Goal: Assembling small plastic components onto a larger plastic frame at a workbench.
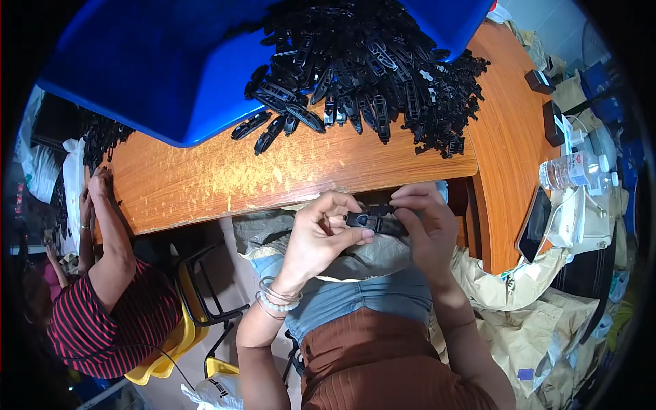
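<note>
Between my two hands, just off the table's front edge, is a small black plastic part. My left hand pinches its left end between thumb and fingers; bracelets circle that wrist. The fingers of my right hand close on the part's right end. An open bag lies in my lap below the hands, its inside grey. Beyond my hands a large pile of black plastic parts spreads over the wooden table, long clip-like pieces in front and smaller ones at the right.
A blue bin lies tipped at the far left, parts at its mouth. At the right are a water bottle, a phone and paper sacks. A co-worker in a striped shirt sits at the left on a yellow chair.
</note>
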### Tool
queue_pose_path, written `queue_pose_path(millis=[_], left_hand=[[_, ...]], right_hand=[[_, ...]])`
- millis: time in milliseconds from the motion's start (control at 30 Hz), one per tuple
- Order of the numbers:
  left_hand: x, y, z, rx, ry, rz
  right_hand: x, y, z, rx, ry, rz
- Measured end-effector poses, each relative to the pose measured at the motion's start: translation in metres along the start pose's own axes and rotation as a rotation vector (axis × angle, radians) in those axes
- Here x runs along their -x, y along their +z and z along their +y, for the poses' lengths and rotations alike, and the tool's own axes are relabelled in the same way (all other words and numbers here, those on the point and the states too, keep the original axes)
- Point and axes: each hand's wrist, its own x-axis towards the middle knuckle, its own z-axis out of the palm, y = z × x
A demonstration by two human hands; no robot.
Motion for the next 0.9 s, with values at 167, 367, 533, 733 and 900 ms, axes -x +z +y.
queue_pose_path(millis=[167, 367, 533, 733, 900], left_hand=[[-0.001, 0.004, 0.004, 0.016, 0.030, 0.027], [-0.004, 0.011, -0.003, 0.164, 0.030, 0.078], [-0.003, 0.000, -0.011, -0.162, 0.158, 0.092], [0.004, -0.015, -0.005, -0.455, 0.146, -0.011], [-0.004, -0.057, -0.001, -0.381, -0.027, -0.315]], right_hand=[[-0.001, -0.001, -0.001, 0.253, -0.159, -0.034], [0.004, 0.001, 0.007, 0.540, -0.365, 0.009], [0.008, 0.003, 0.009, -0.094, 0.425, -0.213], [0.012, 0.007, 0.017, -0.219, 0.388, -0.237], [0.006, -0.002, 0.025, 0.037, 0.283, -0.656]])
